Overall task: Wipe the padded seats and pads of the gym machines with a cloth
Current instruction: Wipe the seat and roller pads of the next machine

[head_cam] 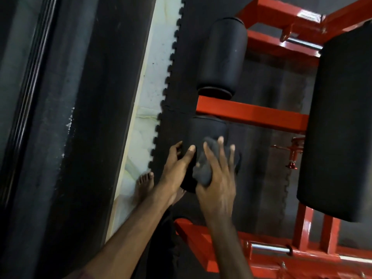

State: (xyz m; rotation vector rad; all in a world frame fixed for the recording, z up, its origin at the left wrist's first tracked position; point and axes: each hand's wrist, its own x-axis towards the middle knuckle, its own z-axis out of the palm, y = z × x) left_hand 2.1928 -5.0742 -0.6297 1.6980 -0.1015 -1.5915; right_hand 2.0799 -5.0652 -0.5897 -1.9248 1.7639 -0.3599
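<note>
While seen from above, looking steeply down: dark wall or column [66, 117] filling the whole left side, scuffed white along one edge. Beside it, pale floor strip [149, 101] meeting black interlocking rubber mat [185, 57] along a toothed edge. Red steel frame [251, 114] of one gym machine crossing the right half, one crossbar passing between the two roller pads. Large black back pad [338, 127] at the right edge, upright, attached to the frame. Two chrome pins showing, one near the top right, one at the bottom. One small red adjustment knob [291, 165] just left of the large pad.

Three padded parts counted: the large pad plus two cylindrical foam rollers. Far roller pad [223, 55] untouched, above the crossbar. Near roller pad [207, 129] below the crossbar, partly covered by both hands.

No containers visible.

One dark grey cloth [209, 168], bunched, lying against the near roller pad under the right hand. Right hand [217, 178] pressing the cloth onto the roller, fingers spread and extended, thumb tucked round the cloth's lower fold; somewhat motion-blurred. Left hand [177, 168] gripping the roller's left side, fingers curled round it, thumb on top.

One bare foot [145, 184] on the pale strip, below the left forearm.
</note>
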